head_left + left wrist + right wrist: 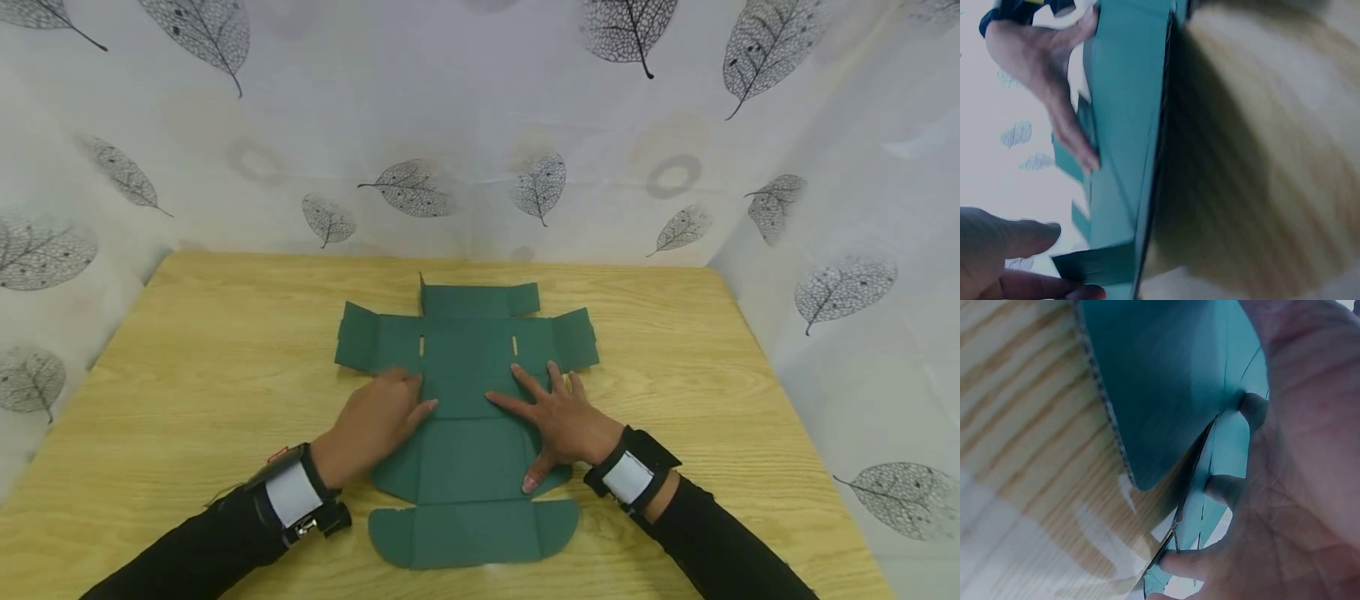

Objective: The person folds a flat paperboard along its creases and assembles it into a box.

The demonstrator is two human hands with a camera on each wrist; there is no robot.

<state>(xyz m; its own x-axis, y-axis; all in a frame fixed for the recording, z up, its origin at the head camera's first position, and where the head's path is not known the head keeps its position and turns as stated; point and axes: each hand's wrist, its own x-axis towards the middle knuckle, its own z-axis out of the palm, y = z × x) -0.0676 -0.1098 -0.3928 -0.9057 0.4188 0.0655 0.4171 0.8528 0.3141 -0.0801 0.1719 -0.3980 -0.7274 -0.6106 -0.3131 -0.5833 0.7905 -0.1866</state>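
Green cardboard sheet (pixel 472 458), cut and creased like a box blank, lay near the middle of a wood-grained surface (pixel 202 350), its long axis running away from the person. Two narrow slots (pixel 422 344) flanked its upper central panel. Flaps at the upper left (pixel 357 336) and upper right (pixel 576 337) angled outward, and the far panel (pixel 472 300) bore smaller end pieces. A near panel (pixel 475 533) with rounded ends pointed toward the wearer.

Left hand (pixel 375 421): placed over the sheet's left side, touching it, with the fingers slightly bent and the thumb extended apart from them; whether the fingertips reached under the edge could not be told. In the left wrist view, one long edge appeared raised, with a dark shadow beside it.

Right hand (pixel 562 425): spread wide, with the fingers fanned over the right side and the thumb directed toward the wearer. The right wrist view showed fingertips (pixel 1225 489) against the card near a crease, and a round-cornered flap (pixel 1147 394) with a corrugated edge.

Both wrists carried dark straps (pixel 291 493) with white patches, below black sleeves (pixel 720 533). White cloth (pixel 465 108) printed with leaves hung behind.
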